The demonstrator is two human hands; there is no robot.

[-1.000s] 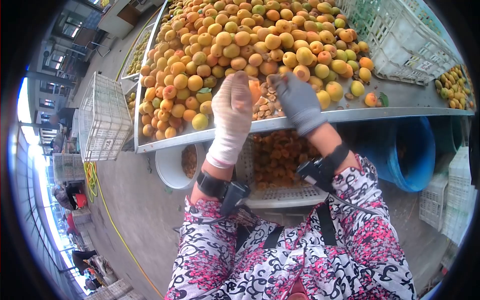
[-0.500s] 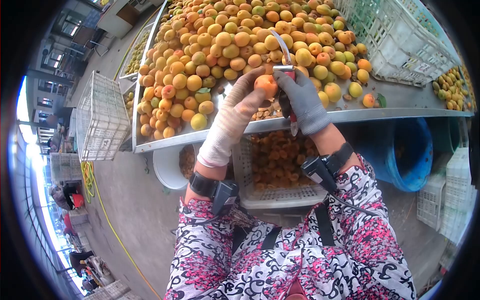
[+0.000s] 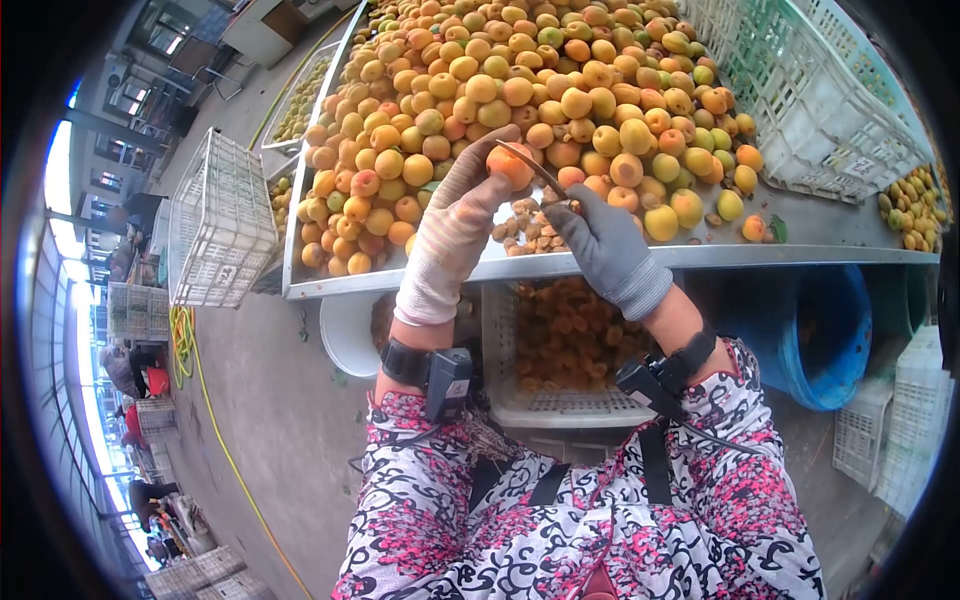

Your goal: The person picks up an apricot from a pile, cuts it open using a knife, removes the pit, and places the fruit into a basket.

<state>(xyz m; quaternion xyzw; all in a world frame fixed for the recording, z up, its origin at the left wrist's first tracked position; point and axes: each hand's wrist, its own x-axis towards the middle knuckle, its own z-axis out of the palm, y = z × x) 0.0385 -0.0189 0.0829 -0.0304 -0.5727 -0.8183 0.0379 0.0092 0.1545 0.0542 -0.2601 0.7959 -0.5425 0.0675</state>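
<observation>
My left hand (image 3: 458,225), in a pale stained glove, is closed around an orange apricot (image 3: 510,168). In a grey glove, my right hand (image 3: 606,245) grips a knife (image 3: 541,173) by its handle, which is mostly hidden in the fingers. The curved blade slants up to the left and lies against the apricot's upper right side. Just below, a small heap of apricot pits (image 3: 532,232) sits by the table's front edge. A big pile of apricots (image 3: 490,88) spreads behind both hands.
Under the metal table edge (image 3: 715,257) stands a crate (image 3: 570,411) of apricot halves. A white bucket (image 3: 343,335) is on its left, a blue barrel (image 3: 845,345) on its right. White crates (image 3: 225,230) stand left; another crate (image 3: 825,120) is on the table's right.
The knife blade has swung from pointing upward beside the apricot to lying across its side. My right hand has moved down and away from my left, and the pits show between them.
</observation>
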